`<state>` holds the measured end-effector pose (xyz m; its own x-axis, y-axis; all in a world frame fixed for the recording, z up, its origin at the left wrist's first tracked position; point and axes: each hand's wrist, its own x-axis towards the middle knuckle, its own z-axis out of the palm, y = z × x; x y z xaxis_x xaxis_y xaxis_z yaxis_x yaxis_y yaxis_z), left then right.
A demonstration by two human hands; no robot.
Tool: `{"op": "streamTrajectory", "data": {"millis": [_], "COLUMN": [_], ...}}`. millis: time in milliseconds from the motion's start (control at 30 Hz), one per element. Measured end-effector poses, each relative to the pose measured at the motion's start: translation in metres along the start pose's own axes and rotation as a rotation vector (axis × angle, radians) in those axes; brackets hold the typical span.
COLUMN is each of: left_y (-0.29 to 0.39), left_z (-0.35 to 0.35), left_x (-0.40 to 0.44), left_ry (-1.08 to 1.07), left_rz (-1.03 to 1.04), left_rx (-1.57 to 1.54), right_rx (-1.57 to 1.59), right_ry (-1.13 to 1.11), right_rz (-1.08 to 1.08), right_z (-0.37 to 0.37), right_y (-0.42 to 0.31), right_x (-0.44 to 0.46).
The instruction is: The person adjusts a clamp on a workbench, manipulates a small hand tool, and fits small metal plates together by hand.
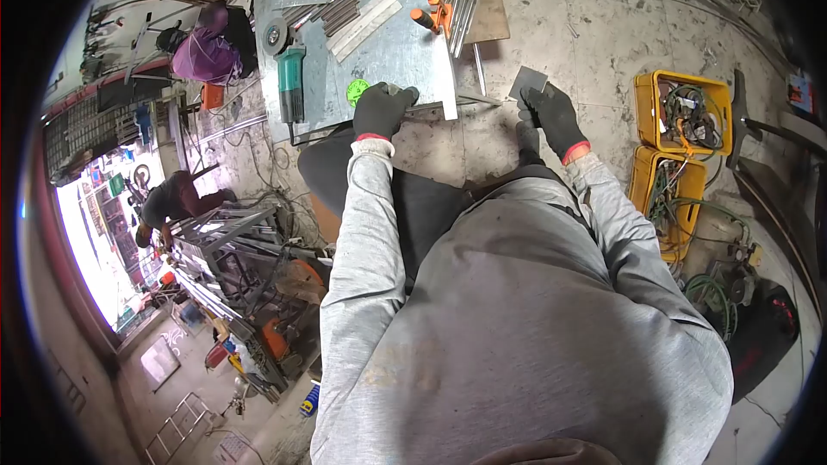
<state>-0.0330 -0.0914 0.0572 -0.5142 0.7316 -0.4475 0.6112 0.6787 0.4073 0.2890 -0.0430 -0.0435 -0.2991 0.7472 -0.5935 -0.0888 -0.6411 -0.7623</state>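
My right hand (553, 117) grips a square grey plate (527, 83) by its near edge, out past the surface (413, 53) with floor beneath. My left hand (380, 111) is at the surface's near edge, just beside a green disc (357, 92); I can't tell whether it holds anything. I judge this a plate-handling step; moving the plate calls for a firm pinch, clear of the orange clamp (439, 14).

2 yellow crates (644, 116) side by side, cables (689, 109) inside both; person in purple (207, 56), left.
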Motion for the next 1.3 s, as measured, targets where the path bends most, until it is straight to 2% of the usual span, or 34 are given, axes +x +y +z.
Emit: {"op": "streamTrajectory", "data": {"millis": [133,200,300,500,567,633,733,833,1033,1133,1300], "left_y": [0.013,0.011,0.006,-0.004,-0.008,-0.01,-0.033,-0.011,-0.014,-0.013,-0.007], "left_z": [-0.001,0.004,0.011,0.019,0.022,0.023,0.032,0.021,0.018,0.014,0.02], "left_x": [-0.004,0.001,0.004,0.012,0.015,0.018,0.038,0.02,0.02,0.019,-0.001], "left_ry": [-0.034,0.024,0.068,0.095,0.103,0.104,0.083,0.082,0.035,0.013,0.122], "left_rz": [-0.048,-0.016,-0.023,-0.022,-0.02,-0.018,0.023,0.009,0.014,0.039,0.029], "left_rx": [-0.001,0.123,0.133,0.172,0.195,0.201,0.225,0.232,0.14,0.152,0.096], "right_rx": [0.038,0.044,0.06,0.027,0.0,0.008,0.036,0.042,0.04,-0.04,-0.04], "right_ry": [0.012,0.003,0.004,-0.049,-0.129,-0.164,-0.21,-0.229,-0.149,-0.215,-0.259], "right_rz": [0.023,0.028,0.048,0.106,0.039,0.078,0.099,0.073,0.118,0.078,0.021], "right_z": [-0.004,-0.009,-0.018,-0.042,-0.049,-0.052,-0.045,-0.04,-0.03,-0.028,0.001], "right_y": [-0.006,-0.004,-0.002,0.006,0.012,0.012,0.006,0.007,0.011,0.007,-0.004], "right_x": [-0.002,-0.004,-0.007,-0.013,-0.016,-0.02,-0.025,-0.032,-0.033,-0.036,-0.043]}}
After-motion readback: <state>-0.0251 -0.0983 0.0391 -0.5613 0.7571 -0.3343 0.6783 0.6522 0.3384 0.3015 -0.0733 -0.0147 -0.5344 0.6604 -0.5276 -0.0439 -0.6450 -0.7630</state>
